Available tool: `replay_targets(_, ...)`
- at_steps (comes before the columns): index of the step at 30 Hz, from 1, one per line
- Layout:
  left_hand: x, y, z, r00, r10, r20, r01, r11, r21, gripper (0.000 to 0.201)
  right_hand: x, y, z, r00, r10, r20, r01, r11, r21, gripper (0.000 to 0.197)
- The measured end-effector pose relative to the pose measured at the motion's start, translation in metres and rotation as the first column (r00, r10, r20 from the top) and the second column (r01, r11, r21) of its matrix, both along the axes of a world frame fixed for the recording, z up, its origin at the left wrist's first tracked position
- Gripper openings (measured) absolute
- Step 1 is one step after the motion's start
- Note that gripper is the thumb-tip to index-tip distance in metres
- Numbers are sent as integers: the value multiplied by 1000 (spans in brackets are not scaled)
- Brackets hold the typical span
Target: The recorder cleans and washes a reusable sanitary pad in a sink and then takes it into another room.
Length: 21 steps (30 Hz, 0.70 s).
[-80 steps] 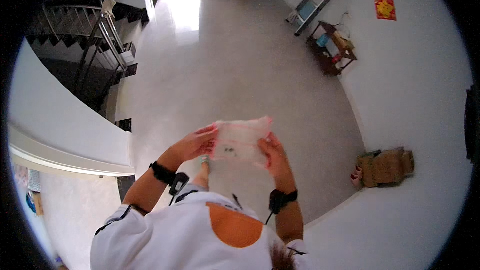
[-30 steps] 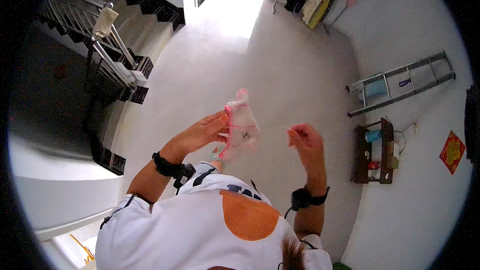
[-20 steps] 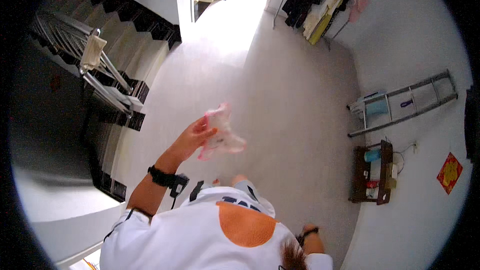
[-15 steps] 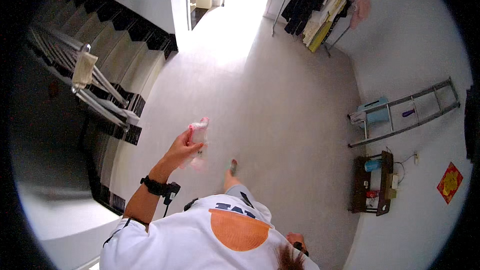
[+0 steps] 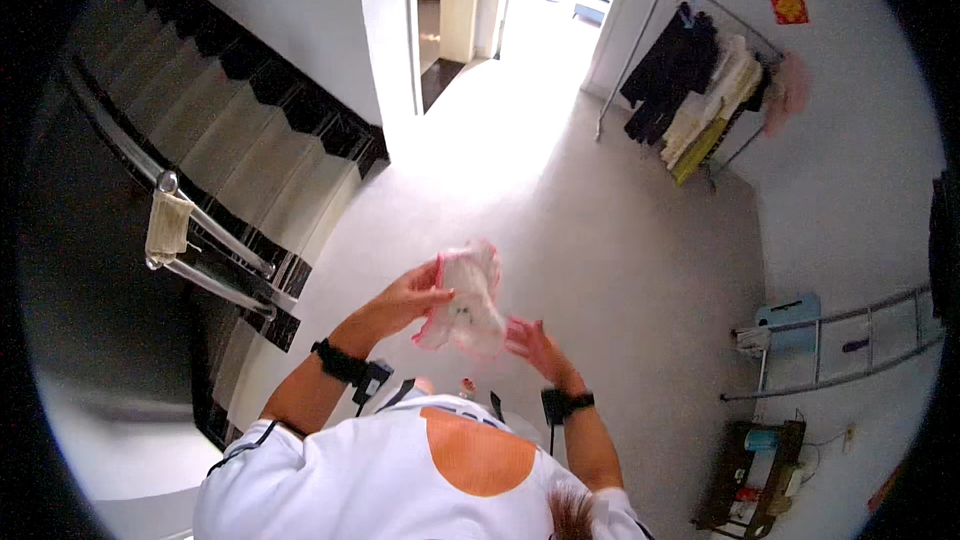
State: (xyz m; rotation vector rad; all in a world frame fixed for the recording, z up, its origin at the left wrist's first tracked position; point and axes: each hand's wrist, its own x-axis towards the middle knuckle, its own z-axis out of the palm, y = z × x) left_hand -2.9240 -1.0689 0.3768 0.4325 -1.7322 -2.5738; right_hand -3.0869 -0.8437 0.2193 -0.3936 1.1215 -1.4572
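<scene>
My left hand (image 5: 408,300) pinches the left edge of a small white cloth with pink edging (image 5: 466,302), held up in front of my body. The cloth hangs loosely, partly bunched, and has a small dark mark low on it. My right hand (image 5: 540,350) is at the lower right of the cloth, fingers stretched out and slightly blurred. Its fingertips are close to the pink edge; whether they touch it I cannot tell. Each wrist wears a black band.
Stairs (image 5: 240,120) with a metal handrail (image 5: 215,230) and a draped beige cloth (image 5: 170,226) rise at left. A clothes rack (image 5: 640,50) stands far right, near a bright doorway (image 5: 540,70). Along the right wall are a ladder (image 5: 830,380) and a dark wooden shelf (image 5: 735,475).
My right hand has come up from low beside my body to the cloth. The cloth, in my left hand, has shifted right and spread wider. My view has turned.
</scene>
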Motion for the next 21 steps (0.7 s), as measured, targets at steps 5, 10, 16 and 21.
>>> replay_targets(5, -54, -52, -9, 993, 90, 74, -78, 985, -155, 54, -53, -124, 69, 985, 41, 169, 3, 966, -257, 62)
replay_targets(10, -90, -144, -93, 982, 79, 169, -34, 967, -252, 62, -113, -189, 33, 994, -68, 85, 68, 998, -1, 38)
replay_targets(16, -194, -214, -82, 997, 4, 82, 3, 997, -80, 51, -232, -243, 31, 994, -27, 109, 35, 997, -64, 38)
replay_targets(21, -310, -278, -4, 918, -8, -397, -51, 989, -138, 11, -346, -291, 91, 986, -167, 21, 161, 897, -412, 14)
